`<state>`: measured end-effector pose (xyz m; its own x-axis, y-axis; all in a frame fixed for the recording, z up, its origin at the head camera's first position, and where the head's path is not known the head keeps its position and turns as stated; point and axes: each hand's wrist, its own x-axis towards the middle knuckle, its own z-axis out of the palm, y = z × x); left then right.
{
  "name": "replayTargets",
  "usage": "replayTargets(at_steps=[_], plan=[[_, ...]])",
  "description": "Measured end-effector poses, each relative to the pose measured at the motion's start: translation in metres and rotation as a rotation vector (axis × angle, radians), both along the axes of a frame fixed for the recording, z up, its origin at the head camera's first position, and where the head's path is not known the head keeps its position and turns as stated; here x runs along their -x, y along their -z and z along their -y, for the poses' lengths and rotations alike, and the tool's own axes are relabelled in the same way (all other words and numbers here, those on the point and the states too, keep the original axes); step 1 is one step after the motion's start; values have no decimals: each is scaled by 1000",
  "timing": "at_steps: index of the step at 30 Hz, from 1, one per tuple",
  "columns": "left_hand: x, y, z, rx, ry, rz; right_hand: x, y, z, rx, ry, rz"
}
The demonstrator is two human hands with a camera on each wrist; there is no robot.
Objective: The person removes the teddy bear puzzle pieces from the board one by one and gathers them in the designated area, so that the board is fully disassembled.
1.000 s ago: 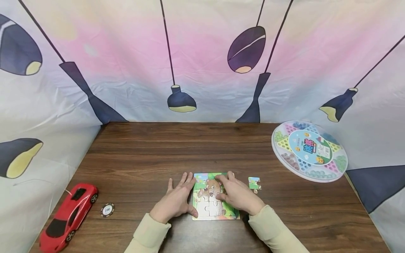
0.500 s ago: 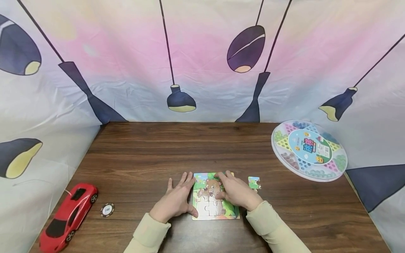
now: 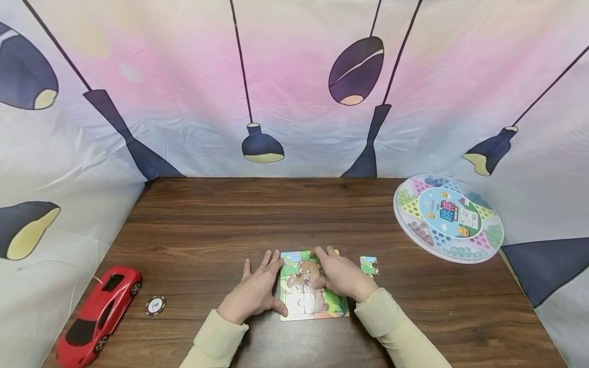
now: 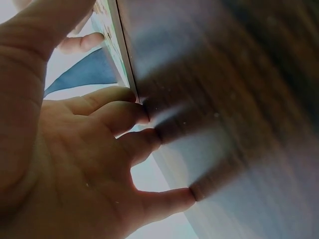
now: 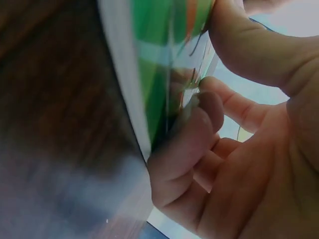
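A jigsaw puzzle (image 3: 311, 302) with a bear picture lies on the wooden table in a shallow tray. My left hand (image 3: 254, 292) rests along its left edge with spread fingers; the thumb touches the lower left corner, and the other fingertips meet the table in the left wrist view. Bent over the upper right of the puzzle, my right hand (image 3: 344, 275) touches its face with thumb and fingers, and covers that part. The right wrist view shows curled fingers (image 5: 182, 154) against the puzzle's edge; whether they pinch a piece is hidden. A loose puzzle piece (image 3: 368, 265) lies just right, partly behind that hand.
A red toy car (image 3: 98, 317) stands at the left edge of the table, with a poker chip (image 3: 155, 305) beside it. At the right back lies a round Chinese checkers set (image 3: 448, 219). A printed cloth (image 3: 294, 92) hangs behind the table.
My right hand has shifted slightly left and away from me over the puzzle, and its forearm now covers more of the loose piece. The left hand stays where it was.
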<state>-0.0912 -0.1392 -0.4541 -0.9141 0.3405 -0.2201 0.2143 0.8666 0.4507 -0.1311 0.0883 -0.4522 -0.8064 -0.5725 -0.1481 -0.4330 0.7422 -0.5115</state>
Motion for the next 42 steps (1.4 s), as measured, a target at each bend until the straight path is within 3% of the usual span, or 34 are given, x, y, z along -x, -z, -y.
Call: replayTargets(at_steps=[42], plan=[[1,1,1,-2,6,-11,4,0,3,78,85,137]])
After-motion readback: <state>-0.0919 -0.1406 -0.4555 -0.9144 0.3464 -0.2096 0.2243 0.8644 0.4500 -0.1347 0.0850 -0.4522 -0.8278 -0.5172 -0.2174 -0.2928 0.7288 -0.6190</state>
